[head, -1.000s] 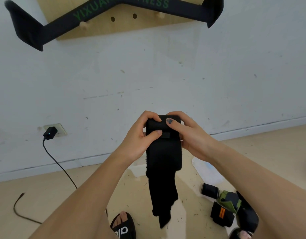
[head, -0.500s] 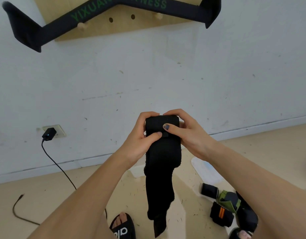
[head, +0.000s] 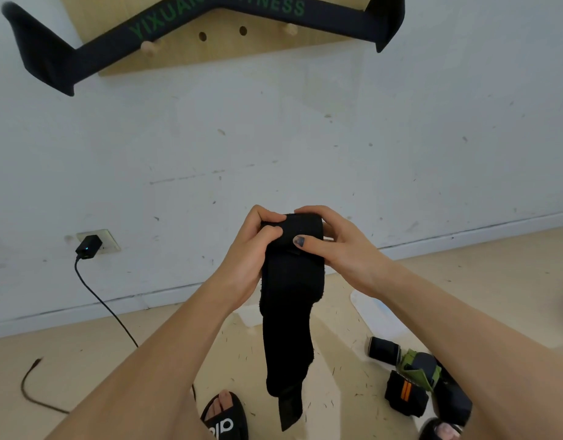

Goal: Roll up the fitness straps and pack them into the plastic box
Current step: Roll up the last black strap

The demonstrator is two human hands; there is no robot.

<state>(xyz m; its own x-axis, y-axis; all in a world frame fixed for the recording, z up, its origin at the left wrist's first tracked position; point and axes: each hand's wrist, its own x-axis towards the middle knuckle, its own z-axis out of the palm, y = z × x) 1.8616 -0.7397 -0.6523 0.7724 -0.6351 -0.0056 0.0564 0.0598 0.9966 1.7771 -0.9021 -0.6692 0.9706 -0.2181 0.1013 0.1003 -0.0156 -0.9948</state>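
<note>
I hold a black fitness strap [head: 289,296] in the air in front of me, its top end wound into a small roll. My left hand [head: 248,252] grips the roll's left side with curled fingers. My right hand [head: 334,246] grips the right side, thumb pressed on the front. The loose tail hangs down toward the floor. A clear plastic box [head: 373,314] lies on the floor behind my right forearm, mostly hidden. Several rolled straps [head: 404,393] lie on the floor at the lower right.
A long black strap [head: 191,27] with green lettering hangs on a wooden pegboard [head: 216,49] on the wall above. A black charger [head: 88,247] sits in a wall socket at left, its cable running over the floor. My sandalled foot [head: 224,416] is below the strap.
The roll has grown a little and the hanging tail has shortened and risen. Both hands have shifted their grip on the roll while staying in about the same place.
</note>
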